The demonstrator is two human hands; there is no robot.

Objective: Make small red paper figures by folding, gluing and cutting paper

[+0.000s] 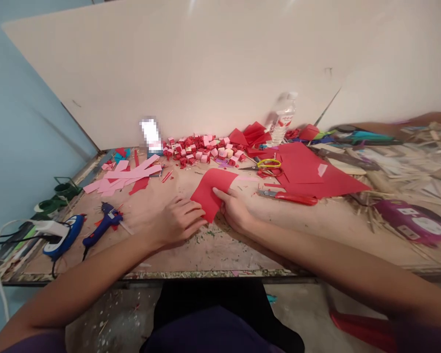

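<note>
A curved piece of red paper (213,185) is in front of me, just above the middle of the table. My right hand (235,210) pinches it by its right side, with the thumb on top and the other fingers beneath. At the lower left edge, the bent fingers of my left hand (183,218) close on the same paper; the thumb is hidden. Beyond the paper lies a pile of small red and pink folded paper pieces (202,151). To the right are yellow-handled scissors (269,163) and a red-handled cutter (296,197).
Pink paper strips (123,177) and a blue glue gun (105,224) lie left, near a power strip (64,240). Large red sheets (305,171), a plastic bottle (282,120) and a purple packet (413,221) are right. A bright, blurred phone-like object (151,135) leans against the wall.
</note>
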